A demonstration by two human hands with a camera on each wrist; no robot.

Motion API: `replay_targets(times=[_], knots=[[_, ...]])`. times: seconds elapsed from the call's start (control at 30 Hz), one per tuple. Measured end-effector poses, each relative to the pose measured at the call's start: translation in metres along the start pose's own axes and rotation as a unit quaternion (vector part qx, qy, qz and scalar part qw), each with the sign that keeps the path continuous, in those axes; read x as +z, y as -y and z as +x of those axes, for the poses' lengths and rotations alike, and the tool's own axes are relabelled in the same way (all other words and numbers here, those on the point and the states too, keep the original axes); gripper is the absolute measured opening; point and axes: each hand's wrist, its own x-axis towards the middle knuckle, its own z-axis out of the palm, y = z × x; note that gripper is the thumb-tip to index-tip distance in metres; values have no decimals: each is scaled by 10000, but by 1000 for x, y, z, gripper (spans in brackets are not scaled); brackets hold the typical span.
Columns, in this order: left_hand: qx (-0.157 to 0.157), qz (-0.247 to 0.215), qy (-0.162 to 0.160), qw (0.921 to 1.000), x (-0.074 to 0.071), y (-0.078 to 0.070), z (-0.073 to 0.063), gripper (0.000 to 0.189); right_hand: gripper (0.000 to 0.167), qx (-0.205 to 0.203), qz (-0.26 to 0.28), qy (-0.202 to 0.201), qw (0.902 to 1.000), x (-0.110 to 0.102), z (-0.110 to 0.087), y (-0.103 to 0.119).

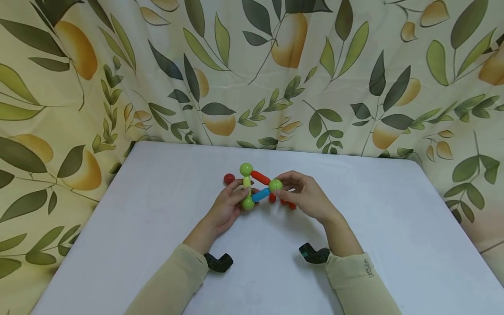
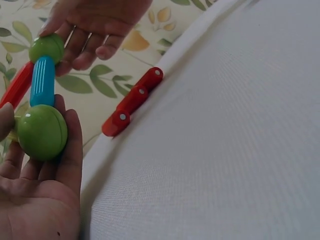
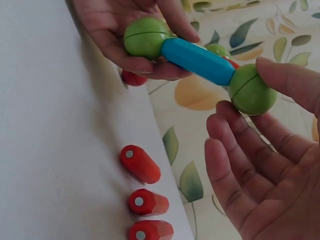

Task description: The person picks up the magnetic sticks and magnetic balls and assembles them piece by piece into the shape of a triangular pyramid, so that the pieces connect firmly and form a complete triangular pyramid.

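Observation:
A triangle of magnetic sticks and balls is held up over the table between both hands. Three green balls (image 1: 246, 169) form its corners, joined by a red stick (image 1: 260, 177), a blue stick (image 3: 197, 61) and a yellow-green stick (image 1: 246, 181). My left hand (image 1: 225, 208) grips the yellow-green side, thumb across it, with the near green ball (image 2: 42, 132) over its fingers. At the right corner, my right hand (image 1: 309, 195) pinches another green ball (image 3: 252, 89) between thumb and fingertips; its other fingers are loosely bent below.
Three loose red sticks (image 3: 140, 165) with silvery round ends lie in a row on the table, under the right hand. Beyond the left hand sits a red ball (image 1: 229, 178). A white cloth covers the table (image 1: 157, 183), and a leaf-patterned curtain (image 1: 252, 87) hangs behind.

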Motion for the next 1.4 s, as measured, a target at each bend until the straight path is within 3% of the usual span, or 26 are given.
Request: replay_targets(times=[0.2,0.47,0.77,0.97,1.17,1.4], knots=[[-8,767,-153,9969,3,1,2,38,41,236,40,416,9988,-1,2,-9],[105,1267,236,9916,3,4,0,58,40,341,-331,834,9954,-2,4,-14],[104,2238,178,9744,3,5,-1,34,44,334,-598,1757,9821,-7,-1,-11],[-60,2012,360,9789,2,2,0,37,39,154,-733,1610,9841,-6,3,-9],[-192,1905,191,9813,2,0,0,46,39,253,-710,1407,9872,-10,3,-6],[-208,1876,261,9817,3,1,-1,44,41,467,-615,773,9940,-23,1,-9]])
